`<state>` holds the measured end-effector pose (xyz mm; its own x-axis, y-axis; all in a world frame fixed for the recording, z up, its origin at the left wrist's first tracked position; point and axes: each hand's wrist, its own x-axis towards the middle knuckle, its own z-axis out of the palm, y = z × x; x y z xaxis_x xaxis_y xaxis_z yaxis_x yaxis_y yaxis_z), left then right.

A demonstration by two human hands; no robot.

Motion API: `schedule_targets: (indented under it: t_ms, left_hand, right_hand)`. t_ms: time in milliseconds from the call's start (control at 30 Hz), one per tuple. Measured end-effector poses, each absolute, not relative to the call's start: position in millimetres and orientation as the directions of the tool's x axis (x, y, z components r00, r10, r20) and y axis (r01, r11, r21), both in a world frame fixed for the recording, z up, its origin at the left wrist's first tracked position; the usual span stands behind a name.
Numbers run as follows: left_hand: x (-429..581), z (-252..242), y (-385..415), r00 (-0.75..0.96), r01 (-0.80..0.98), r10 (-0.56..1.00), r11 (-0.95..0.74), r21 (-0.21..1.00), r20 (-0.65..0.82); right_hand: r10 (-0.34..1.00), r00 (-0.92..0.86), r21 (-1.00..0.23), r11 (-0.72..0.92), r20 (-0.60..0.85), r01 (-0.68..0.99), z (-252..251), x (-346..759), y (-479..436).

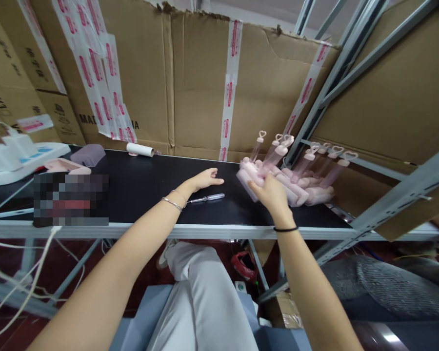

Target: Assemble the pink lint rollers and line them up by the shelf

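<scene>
Head view: right hand (271,191) grips one pink tube (249,181) from the pile (303,187) at the worktop's (139,187) right end, left hand (204,180) lies flat, fingers loosely spread, just behind the screwdriver (207,198), most tubes not yet handled.

A black worktop (139,187) carries a clear-handled screwdriver (207,198) near its middle. Right of the screwdriver lies a heap of pink tubes (296,183). Behind and left of it lies a white roll (140,149), farther left a mauve pad (88,155).
</scene>
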<state>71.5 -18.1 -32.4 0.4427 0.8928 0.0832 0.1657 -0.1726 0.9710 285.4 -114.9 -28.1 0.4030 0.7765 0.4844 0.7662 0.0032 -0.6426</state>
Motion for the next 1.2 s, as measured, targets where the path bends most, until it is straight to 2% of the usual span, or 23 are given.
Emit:
schedule_targets:
  t_ms: [100, 133, 200, 267, 400, 500, 600, 633, 700, 733, 833, 1000, 1133, 1200]
  left_hand:
    - [72, -32, -16, 0.479, 0.284, 0.876, -0.206, 0.936, 0.047]
    - [73, -32, -16, 0.486, 0.312, 0.873, -0.221, 0.924, 0.045]
    - [73, -32, -15, 0.479, 0.364, 0.876, -0.261, 0.894, 0.060]
    - [74, -34, -15, 0.454, 0.429, 0.886, -0.311, 0.848, 0.096]
    - [75, -33, -16, 0.372, 0.519, 0.909, -0.372, 0.769, 0.188]
    - [71, -26, -16, 0.302, 0.559, 0.919, -0.387, 0.733, 0.255]
    - [55, -12, -7, 0.245, 0.655, 0.916, -0.398, 0.642, 0.318]
    - [45, -7, -2, 0.232, 0.723, 0.913, -0.393, 0.568, 0.336]
    - [20, 3, 13, 0.211, 0.881, 0.911, -0.334, 0.335, 0.355]
    - [5, 8, 21, 0.181, 0.917, 0.922, -0.284, 0.281, 0.342]
    - [-45, 17, 43, 0.049, 0.969, 0.949, -0.121, 0.216, 0.312]
    - [-112, 20, 75, -0.188, 0.975, 0.928, 0.138, 0.172, 0.322]
    - [-142, 15, 112, -0.251, 0.967, 0.916, 0.220, 0.131, 0.312]
    - [-152, 14, 135, -0.238, 0.962, 0.933, 0.189, 0.194, 0.271]
  right_hand:
    - [0.795, 0.386, -0.345, -0.238, 0.468, 0.908, -31, 315, -137]
    - [0.797, 0.367, -0.265, -0.267, 0.480, 0.927, -33, 322, -140]
    - [0.760, 0.341, -0.180, -0.291, 0.553, 0.940, -39, 329, -141]
    - [0.667, 0.344, -0.187, -0.298, 0.661, 0.936, -45, 328, -139]
    - [0.465, 0.362, -0.284, -0.231, 0.807, 0.930, -55, 309, -137]
    - [0.393, 0.264, -0.233, -0.124, 0.881, 0.964, -54, 292, -136]
    - [0.422, 0.059, -0.071, 0.014, 0.904, 0.997, -44, 281, -130]
    - [0.437, -0.004, -0.021, 0.052, 0.900, 0.998, -38, 278, -127]
    - [0.464, -0.098, 0.054, 0.106, 0.880, 0.993, -24, 274, -119]
    - [0.483, -0.138, 0.086, 0.128, 0.865, 0.988, -16, 271, -114]
    - [0.543, -0.246, 0.167, 0.191, 0.803, 0.967, 9, 258, -92]
    - [0.541, -0.356, 0.258, 0.251, 0.762, 0.933, 19, 228, -41]
    - [0.597, -0.412, 0.264, 0.323, 0.688, 0.909, -5, 215, -15]
    - [0.620, -0.474, 0.285, 0.384, 0.626, 0.878, -15, 214, -11]
